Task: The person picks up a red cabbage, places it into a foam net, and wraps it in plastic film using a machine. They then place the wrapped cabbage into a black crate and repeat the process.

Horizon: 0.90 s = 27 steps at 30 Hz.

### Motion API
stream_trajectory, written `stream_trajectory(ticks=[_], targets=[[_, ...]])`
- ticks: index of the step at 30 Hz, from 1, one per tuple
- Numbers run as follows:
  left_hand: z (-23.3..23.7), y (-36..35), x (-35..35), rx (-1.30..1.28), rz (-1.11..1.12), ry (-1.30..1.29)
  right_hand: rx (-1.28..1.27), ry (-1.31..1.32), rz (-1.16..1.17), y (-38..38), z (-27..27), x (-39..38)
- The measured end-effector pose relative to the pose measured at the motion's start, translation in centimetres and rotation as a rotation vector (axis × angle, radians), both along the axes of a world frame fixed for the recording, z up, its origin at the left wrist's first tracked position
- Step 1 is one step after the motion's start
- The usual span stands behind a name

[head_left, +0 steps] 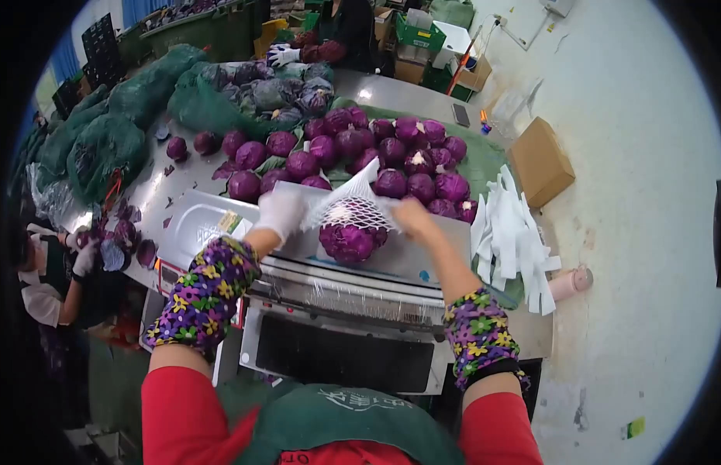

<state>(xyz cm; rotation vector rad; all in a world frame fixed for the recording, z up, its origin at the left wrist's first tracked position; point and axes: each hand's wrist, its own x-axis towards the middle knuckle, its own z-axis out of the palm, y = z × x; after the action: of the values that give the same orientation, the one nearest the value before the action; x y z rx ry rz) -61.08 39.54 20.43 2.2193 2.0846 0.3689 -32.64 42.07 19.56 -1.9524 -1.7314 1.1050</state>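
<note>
Between the fingers of the gloved left hand (283,211) and the right hand (412,218), both apparently pinching the white net (351,194), sits a partly covered purple cabbage (350,245); uneven pulling could tear the mesh or roll the cabbage sideways.

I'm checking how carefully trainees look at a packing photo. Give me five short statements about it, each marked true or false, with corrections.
1. The left hand is bare. False: it is gloved in white.
2. The right hand is bare. True.
3. A white mesh net covers part of a purple cabbage. True.
4. The pile of white strips lies left of that cabbage. False: it lies to the right.
5. The cardboard box is on the right side of the picture. True.
</note>
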Motion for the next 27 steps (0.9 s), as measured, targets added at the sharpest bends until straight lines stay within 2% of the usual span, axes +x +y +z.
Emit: stream_trajectory(ticks=[1, 2, 3, 4, 5, 6, 7, 8, 9, 11, 12, 13, 15, 16, 17, 18, 19, 21, 22, 23, 25, 26, 27], targets=[[-2.5, -0.7, -0.2, -0.042, -0.112, 0.033, -0.099, -0.043, 0.205, 0.5, -2.7, 0.5], [-2.8, -1.3, 0.3, -0.099, -0.150, -0.059, -0.310, 0.310, -0.099, -1.7, -2.4, -0.9], [-2.9, -1.8, 1.0, -0.159, -0.187, -0.151, -0.453, 0.737, -0.274, -3.0, -2.8, -1.5], [-3.0, -2.5, 1.5, -0.084, -0.183, -0.283, -0.318, 0.728, -0.292, -5.6, -1.2, -3.1], [-2.8, -3.1, 2.0, -0.008, -0.175, -0.417, -0.159, 1.039, -0.337, -7.0, -1.5, -4.3], [-1.4, -4.0, 2.3, -0.034, -0.141, -0.538, -0.082, 0.991, -0.359, -8.3, 0.3, -4.5], [0.3, -5.1, 2.9, -0.042, -0.135, -0.540, -0.008, 0.944, -0.386, -9.6, 1.8, -4.6], [2.1, -6.3, 3.5, -0.322, -0.056, -1.168, -0.020, 0.941, -0.392, -11.0, 1.4, -4.4], [2.8, -7.2, 3.9, -0.613, 0.048, -1.788, 0.218, 0.799, -0.334, -12.7, 1.9, -4.5], [1.6, -8.8, 4.1, -0.992, -0.076, -2.209, 0.389, 0.596, -0.088, -16.1, 5.4, -3.7], [0.9, -10.7, 3.3, -0.992, -0.080, -2.231, 0.487, 0.500, 0.018, -17.8, 7.7, -3.5], [0.1, -12.7, 2.6, -0.992, -0.085, -2.252, 0.294, 0.687, -0.152, -19.2, 9.4, -4.1], [4.7, -16.3, 2.6, -1.153, 0.127, -2.360, 0.004, 0.948, -0.015, -20.5, 8.4, -1.7], [3.9, -17.8, 2.5, -1.142, 0.200, -2.347, -0.221, 1.358, -0.096, -21.9, 9.5, -1.8], [3.0, -19.2, 2.2, -1.131, 0.277, -2.332, -0.535, 1.386, -0.111, -22.9, 10.4, -1.2], [3.5, -20.3, 1.9, -1.195, 0.213, -2.370, -0.709, 1.360, 0.037, -24.0, 9.7, -0.9], [4.1, -21.1, 2.2, -1.083, 0.307, -2.409, -0.878, 1.320, 0.190, -25.1, 9.0, -0.7], [3.8, -21.7, 2.1, -1.096, 0.180, -2.300, -0.790, 1.359, 0.192, -26.5, 9.7, -1.4], [4.2, -21.2, 2.5, -1.129, 0.107, -2.403, -0.706, 1.388, 0.199, -27.2, 10.1, -1.7], [4.9, -21.7, 3.3, -0.873, 0.199, -2.175, -0.694, 1.581, 0.216, -26.0, 8.8, -1.1], [5.0, -22.1, 2.6, -0.878, 0.224, -2.084, -0.583, 1.479, -0.133, -23.7, 8.1, -1.4], [7.0, -22.7, 2.8, -0.862, 0.180, -2.200, -0.534, 1.440, -0.124, -24.4, 6.2, -1.6], [9.4, -22.2, 3.6, -0.946, 0.244, -2.206, -0.501, 1.275, -0.052, -25.7, 3.9, -1.8]])
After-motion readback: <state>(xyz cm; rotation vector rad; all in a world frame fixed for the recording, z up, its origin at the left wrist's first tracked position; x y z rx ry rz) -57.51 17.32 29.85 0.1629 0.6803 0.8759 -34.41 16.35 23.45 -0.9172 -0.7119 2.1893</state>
